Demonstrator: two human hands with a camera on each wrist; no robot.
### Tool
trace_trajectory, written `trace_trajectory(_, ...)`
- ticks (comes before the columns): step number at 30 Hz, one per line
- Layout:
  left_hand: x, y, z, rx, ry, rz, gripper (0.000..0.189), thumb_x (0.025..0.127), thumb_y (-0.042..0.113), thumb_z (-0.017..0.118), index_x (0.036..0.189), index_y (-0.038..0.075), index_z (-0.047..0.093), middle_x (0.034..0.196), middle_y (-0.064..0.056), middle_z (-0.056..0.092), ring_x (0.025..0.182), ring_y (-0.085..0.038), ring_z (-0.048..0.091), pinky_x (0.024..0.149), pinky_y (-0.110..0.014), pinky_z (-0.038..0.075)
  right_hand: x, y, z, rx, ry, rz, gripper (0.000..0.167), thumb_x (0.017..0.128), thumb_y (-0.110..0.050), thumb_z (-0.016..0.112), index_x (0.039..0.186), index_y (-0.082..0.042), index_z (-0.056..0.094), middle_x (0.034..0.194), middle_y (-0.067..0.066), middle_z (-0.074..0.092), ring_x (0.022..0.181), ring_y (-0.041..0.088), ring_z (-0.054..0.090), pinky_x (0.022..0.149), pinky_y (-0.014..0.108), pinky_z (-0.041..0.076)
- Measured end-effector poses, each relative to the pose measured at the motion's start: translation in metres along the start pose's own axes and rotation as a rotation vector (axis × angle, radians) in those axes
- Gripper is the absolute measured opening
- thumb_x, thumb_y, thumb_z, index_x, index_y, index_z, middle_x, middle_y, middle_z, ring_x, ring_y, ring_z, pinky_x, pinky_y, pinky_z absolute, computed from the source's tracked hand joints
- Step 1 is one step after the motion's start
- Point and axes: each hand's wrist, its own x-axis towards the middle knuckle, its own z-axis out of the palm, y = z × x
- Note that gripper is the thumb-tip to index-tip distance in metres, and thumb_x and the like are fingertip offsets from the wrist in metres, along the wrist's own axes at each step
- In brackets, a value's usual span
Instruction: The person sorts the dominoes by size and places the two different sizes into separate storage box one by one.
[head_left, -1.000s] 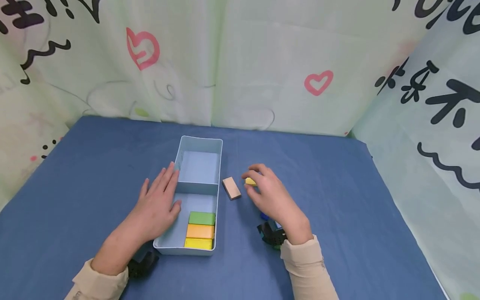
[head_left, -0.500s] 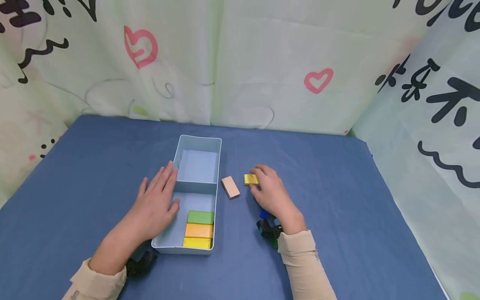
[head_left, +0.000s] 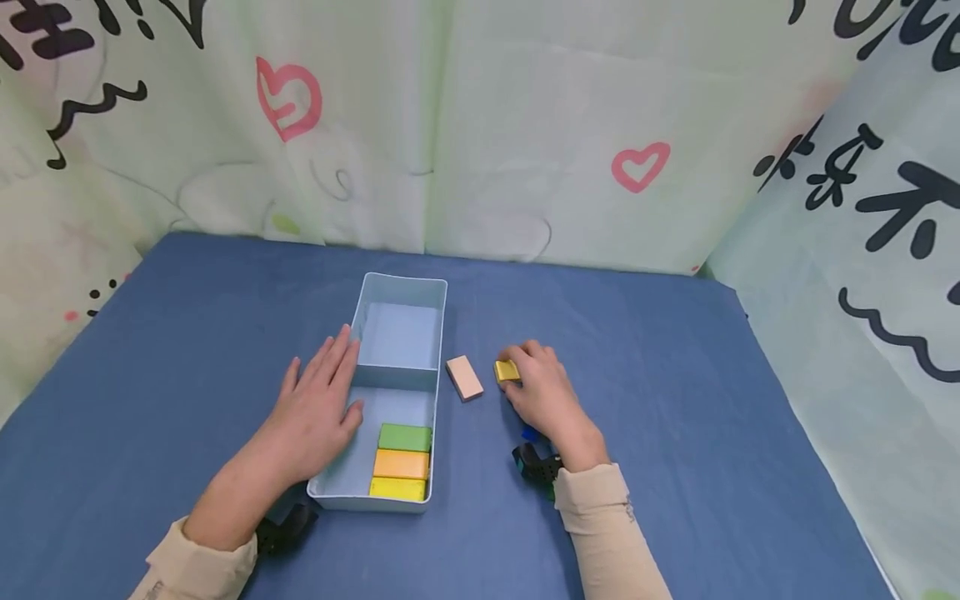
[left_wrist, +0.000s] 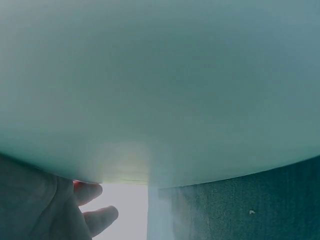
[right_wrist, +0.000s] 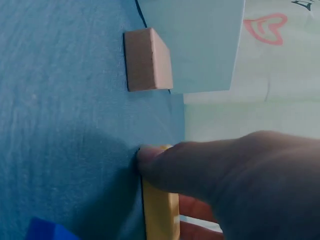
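My left hand (head_left: 315,408) rests with straight fingers along the left rim of a light blue two-compartment box (head_left: 397,377). In the left wrist view the box wall (left_wrist: 160,90) fills most of the picture, with a few fingers (left_wrist: 100,220) at lower left. Right of the box, my right hand (head_left: 547,396) pinches a yellow block (head_left: 506,371) low over the cloth. The right wrist view has the thumb on the near side of that yellow block (right_wrist: 161,212) and fingers behind it. Between box and hand lies a pale wooden block (head_left: 464,378).
Green (head_left: 405,437), orange (head_left: 401,463) and yellow (head_left: 397,488) blocks lie stacked in a row in the box's near compartment. A blue block (right_wrist: 47,230) sits under the right wrist, mostly hidden in the head view. Printed curtains (head_left: 525,125) stand behind the blue cloth (head_left: 637,350).
My right hand has drawn back slightly and its fingers have come round the yellow block, which has shifted a little. The left hand and the box hold their place.
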Motion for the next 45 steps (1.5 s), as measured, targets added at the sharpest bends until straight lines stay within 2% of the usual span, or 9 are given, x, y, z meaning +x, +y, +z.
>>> trace_trajectory(3,0.000,0.000,0.001,-0.002,0.000,0.000,0.073,0.099,0.022,0.052,0.158,0.000,0.015,0.168,-0.015,0.004,0.153,-0.041,0.011,0.116,-0.071,0.009,-0.001,0.000,0.000,-0.007,0.009,0.032,0.027,0.089,-0.013,0.074,0.115,-0.009,0.069,0.114,0.014,0.062,0.101,0.032,0.054,0.088,0.046,0.050)
trace_trajectory(6,0.002,-0.001,0.001,0.002,0.007,0.001,0.074,0.099,0.022,0.052,0.158,0.001,0.015,0.168,-0.014,0.003,0.153,-0.041,0.010,0.116,-0.071,0.009,-0.001,-0.001,0.000,-0.014,0.014,0.043,0.027,0.088,-0.013,0.075,0.115,-0.010,0.069,0.112,0.014,0.062,0.099,0.031,0.054,0.087,0.046,0.050)
trace_trajectory(13,0.000,0.000,0.001,-0.003,-0.010,-0.003,0.073,0.099,0.022,0.052,0.158,0.000,0.015,0.168,-0.015,0.003,0.153,-0.041,0.011,0.116,-0.071,0.009,-0.004,0.001,-0.002,-0.021,-0.027,0.038,0.034,0.089,-0.003,0.070,0.122,-0.011,0.068,0.118,0.013,0.062,0.104,0.031,0.056,0.091,0.045,0.052)
trace_trajectory(21,0.003,-0.002,0.001,0.000,0.008,0.002,0.073,0.099,0.022,0.053,0.158,0.001,0.015,0.168,-0.014,0.003,0.153,-0.041,0.012,0.116,-0.071,0.009,-0.003,-0.001,-0.004,-0.027,-0.011,0.015,0.035,0.090,-0.004,0.068,0.124,-0.010,0.067,0.117,0.015,0.062,0.101,0.031,0.056,0.087,0.045,0.052)
trace_trajectory(27,0.000,-0.003,0.003,-0.012,-0.009,-0.002,0.074,0.099,0.022,0.052,0.158,0.001,0.014,0.168,-0.014,0.001,0.153,-0.041,0.011,0.116,-0.071,0.009,-0.003,-0.002,-0.006,-0.032,-0.044,0.001,0.042,0.090,-0.004,0.067,0.132,-0.012,0.063,0.116,0.015,0.061,0.098,0.030,0.055,0.081,0.042,0.051)
trace_trajectory(34,0.002,-0.003,0.002,-0.006,0.011,0.008,0.074,0.099,0.022,0.053,0.158,0.001,0.014,0.168,-0.014,0.002,0.153,-0.041,0.012,0.116,-0.071,0.009,-0.004,-0.003,-0.014,0.013,0.020,-0.043,0.039,0.092,-0.001,0.063,0.130,-0.012,0.066,0.105,0.014,0.059,0.086,0.027,0.051,0.074,0.039,0.048)
trace_trajectory(39,0.000,-0.002,0.003,-0.012,0.001,0.008,0.074,0.099,0.022,0.053,0.158,0.001,0.014,0.168,-0.014,0.003,0.153,-0.041,0.012,0.116,-0.071,0.009,-0.008,-0.006,-0.018,0.049,0.044,-0.052,0.037,0.092,0.001,0.063,0.126,-0.012,0.068,0.105,0.014,0.058,0.088,0.029,0.052,0.076,0.041,0.050)
trace_trajectory(45,0.001,-0.002,0.005,-0.011,0.002,0.004,0.074,0.099,0.021,0.053,0.158,0.001,0.014,0.168,-0.014,0.003,0.153,-0.041,0.012,0.116,-0.071,0.009,-0.011,-0.009,-0.022,0.056,0.102,-0.105,0.035,0.091,-0.002,0.067,0.124,-0.012,0.069,0.102,0.012,0.058,0.086,0.027,0.052,0.071,0.037,0.049)
